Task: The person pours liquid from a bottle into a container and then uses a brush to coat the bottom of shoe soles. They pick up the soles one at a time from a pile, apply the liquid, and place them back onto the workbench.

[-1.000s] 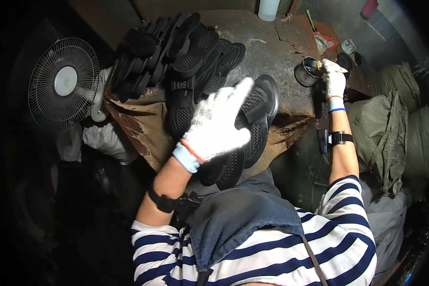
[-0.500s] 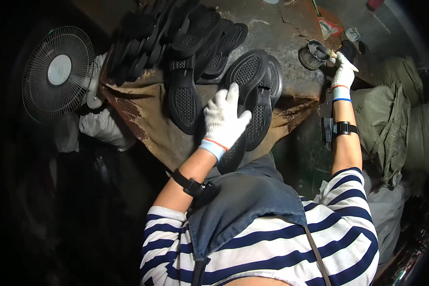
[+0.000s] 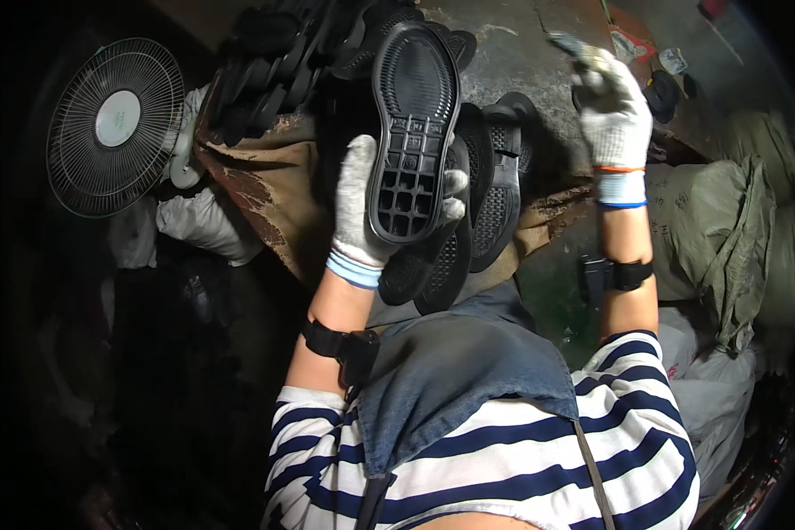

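Note:
My left hand [image 3: 357, 199], in a white knit glove, grips a black shoe sole [image 3: 408, 146] by its lower half, thumb on one edge and fingertips round the other. The sole is raised with its hollow, gridded inner side facing me. My right hand [image 3: 618, 119], also gloved, is closed round a brush [image 3: 567, 42] over the table's right side; the brush tip points left and is slightly blurred. Below the held sole, several more black soles [image 3: 496, 212] lie overlapping, tread side up. The right hand mostly hides the pot.
More black soles [image 3: 278, 66] are heaped at the table's far left. A cloth-draped worktable [image 3: 256, 177] lies before me. To the left stands a fan [image 3: 117, 119]; green sacks [image 3: 715, 238] crowd the right side. A small dark round item [image 3: 662, 95] sits beyond my right hand.
My left hand has picked up a sole, which now shows its gridded inner side. My right hand has lifted the brush out of the pot and brought it left.

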A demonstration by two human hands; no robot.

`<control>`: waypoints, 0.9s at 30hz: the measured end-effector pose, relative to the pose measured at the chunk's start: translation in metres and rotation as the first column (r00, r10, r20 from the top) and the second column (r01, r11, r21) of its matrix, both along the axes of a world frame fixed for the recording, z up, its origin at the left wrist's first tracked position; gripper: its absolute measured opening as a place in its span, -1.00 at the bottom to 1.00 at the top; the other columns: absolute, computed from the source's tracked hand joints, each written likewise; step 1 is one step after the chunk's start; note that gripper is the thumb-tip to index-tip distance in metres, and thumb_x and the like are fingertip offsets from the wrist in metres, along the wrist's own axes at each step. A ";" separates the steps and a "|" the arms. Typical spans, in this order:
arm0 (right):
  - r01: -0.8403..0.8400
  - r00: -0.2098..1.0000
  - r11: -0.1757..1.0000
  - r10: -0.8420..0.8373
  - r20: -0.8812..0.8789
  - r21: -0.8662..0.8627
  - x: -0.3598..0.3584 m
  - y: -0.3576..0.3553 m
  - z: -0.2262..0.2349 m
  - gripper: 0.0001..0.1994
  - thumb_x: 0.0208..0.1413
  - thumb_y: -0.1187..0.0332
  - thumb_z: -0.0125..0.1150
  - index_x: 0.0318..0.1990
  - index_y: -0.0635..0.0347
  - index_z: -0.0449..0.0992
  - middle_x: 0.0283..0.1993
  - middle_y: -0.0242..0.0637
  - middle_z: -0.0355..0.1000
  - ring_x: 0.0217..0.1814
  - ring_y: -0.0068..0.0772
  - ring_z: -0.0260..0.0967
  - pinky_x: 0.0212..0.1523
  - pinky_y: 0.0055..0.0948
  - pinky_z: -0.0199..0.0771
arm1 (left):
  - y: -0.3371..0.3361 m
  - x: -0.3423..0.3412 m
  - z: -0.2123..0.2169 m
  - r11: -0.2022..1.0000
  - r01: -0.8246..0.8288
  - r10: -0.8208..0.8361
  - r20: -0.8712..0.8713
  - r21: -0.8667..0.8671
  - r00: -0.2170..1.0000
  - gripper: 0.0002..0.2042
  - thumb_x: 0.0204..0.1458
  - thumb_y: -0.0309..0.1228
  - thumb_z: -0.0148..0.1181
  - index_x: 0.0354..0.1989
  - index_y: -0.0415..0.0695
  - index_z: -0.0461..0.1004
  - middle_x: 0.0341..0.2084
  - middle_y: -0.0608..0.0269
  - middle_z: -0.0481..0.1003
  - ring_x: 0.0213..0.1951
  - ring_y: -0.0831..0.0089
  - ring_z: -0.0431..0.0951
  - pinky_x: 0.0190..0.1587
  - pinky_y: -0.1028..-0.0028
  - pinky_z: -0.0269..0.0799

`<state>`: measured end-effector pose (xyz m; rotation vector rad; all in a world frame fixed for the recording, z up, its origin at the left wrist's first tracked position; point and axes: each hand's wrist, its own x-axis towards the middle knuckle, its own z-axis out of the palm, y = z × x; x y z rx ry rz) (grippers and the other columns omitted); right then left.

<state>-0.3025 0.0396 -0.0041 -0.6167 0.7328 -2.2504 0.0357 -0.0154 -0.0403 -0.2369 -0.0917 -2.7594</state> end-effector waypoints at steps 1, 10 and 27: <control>0.020 0.986 1.000 -0.019 -0.164 0.008 0.013 -0.005 -0.004 -0.78 0.23 0.46 0.26 -0.03 0.38 0.61 -0.04 -0.13 0.60 -0.01 -0.31 0.54 0.07 -0.36 0.55 | 0.010 -0.006 0.005 0.999 -0.021 0.019 0.048 0.043 0.999 -0.19 0.29 0.12 0.00 0.46 -0.34 0.08 0.15 -0.39 0.43 0.11 -0.33 0.51 0.15 -0.21 0.46; 0.543 -0.235 0.791 -0.179 -0.955 -0.282 0.054 -0.028 -0.012 -0.64 0.18 0.62 0.10 0.11 0.19 0.60 0.02 -0.19 0.60 0.03 -0.29 0.58 0.14 -0.38 0.52 | 0.022 0.010 -0.006 0.989 0.145 -0.133 0.352 -0.008 0.927 -0.29 0.39 0.12 -0.30 0.35 -0.33 0.26 0.01 -0.49 0.49 -0.04 -0.33 0.60 -0.02 -0.16 0.62; -0.265 0.696 0.806 0.540 -0.473 0.530 0.167 0.077 0.025 -0.80 0.08 0.39 0.44 -0.14 0.22 0.69 -0.14 -0.34 0.68 -0.05 -0.51 0.59 0.57 -0.10 -0.08 | 0.004 -0.012 -0.022 0.707 -0.234 0.606 0.401 -0.667 0.687 -0.51 0.41 -0.05 -0.14 0.24 -0.19 0.44 0.12 0.03 0.53 0.13 0.19 0.55 0.26 0.17 0.44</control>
